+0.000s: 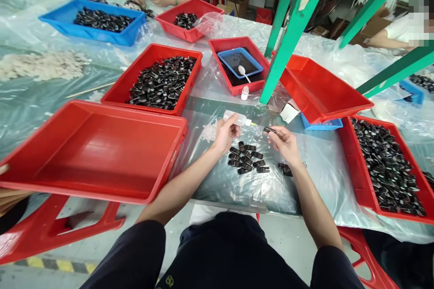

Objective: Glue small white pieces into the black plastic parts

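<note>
My left hand [225,133] is closed around a small clear squeeze bottle [237,118] whose yellow tip points right. My right hand [285,142] pinches a small black piece [270,130] just off that tip. Below both hands, a cluster of several more black pieces [247,159] lies on the plastic-covered table [315,176], with a couple more [286,169] under my right wrist. A small heap of white bits [209,132] lies left of my left hand.
An empty red tray [91,149] overhangs the table edge on my left. Red trays of black pieces sit ahead [159,82] and at right [386,167]. Green frame posts [288,31] rise ahead. A tilted empty red tray [322,90] and a glue bottle [244,93] stand nearby. Other people work at the far side.
</note>
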`<state>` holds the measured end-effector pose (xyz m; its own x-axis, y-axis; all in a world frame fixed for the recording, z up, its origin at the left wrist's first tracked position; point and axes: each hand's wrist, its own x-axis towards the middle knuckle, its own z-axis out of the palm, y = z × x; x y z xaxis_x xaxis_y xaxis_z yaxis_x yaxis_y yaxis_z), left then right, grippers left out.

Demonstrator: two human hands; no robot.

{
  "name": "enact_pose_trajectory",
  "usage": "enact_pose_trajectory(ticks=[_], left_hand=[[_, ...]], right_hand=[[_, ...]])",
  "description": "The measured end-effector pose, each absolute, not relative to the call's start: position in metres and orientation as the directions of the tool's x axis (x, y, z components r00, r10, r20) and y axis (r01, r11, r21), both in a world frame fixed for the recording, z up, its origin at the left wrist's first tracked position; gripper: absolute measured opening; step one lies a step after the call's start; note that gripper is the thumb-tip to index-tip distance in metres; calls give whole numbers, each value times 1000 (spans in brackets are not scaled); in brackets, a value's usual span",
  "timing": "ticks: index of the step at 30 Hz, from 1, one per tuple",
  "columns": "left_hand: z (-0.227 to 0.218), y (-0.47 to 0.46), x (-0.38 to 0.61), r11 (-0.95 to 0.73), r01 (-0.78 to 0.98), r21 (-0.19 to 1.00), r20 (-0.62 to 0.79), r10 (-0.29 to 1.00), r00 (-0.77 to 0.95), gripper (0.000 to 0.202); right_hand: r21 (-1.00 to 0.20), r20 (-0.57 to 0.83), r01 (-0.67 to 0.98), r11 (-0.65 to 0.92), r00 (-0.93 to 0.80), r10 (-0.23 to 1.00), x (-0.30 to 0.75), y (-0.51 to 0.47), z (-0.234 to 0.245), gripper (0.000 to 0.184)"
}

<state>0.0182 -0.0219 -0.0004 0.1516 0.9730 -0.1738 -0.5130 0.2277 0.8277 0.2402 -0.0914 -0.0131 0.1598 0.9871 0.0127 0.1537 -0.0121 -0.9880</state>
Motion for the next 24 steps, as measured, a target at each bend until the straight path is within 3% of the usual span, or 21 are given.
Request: enact_pose_trajectory(ticks=[5, 14, 24], left_hand=[[0, -22, 17, 213, -514, 831, -156, 976, 152, 50], [0, -25, 18, 172, -453, 875, -108, 981, 164, 51], [-2, -25, 18, 133, -446, 885, -73, 986, 149, 54]], right_hand=[[-972, 75, 232, 35, 165, 983, 238, -93, -14, 63], [-991, 53, 126, 32, 171, 984, 231, -93, -11, 54], [-981, 83, 185, 61, 117, 990, 230, -97, -7, 45]])
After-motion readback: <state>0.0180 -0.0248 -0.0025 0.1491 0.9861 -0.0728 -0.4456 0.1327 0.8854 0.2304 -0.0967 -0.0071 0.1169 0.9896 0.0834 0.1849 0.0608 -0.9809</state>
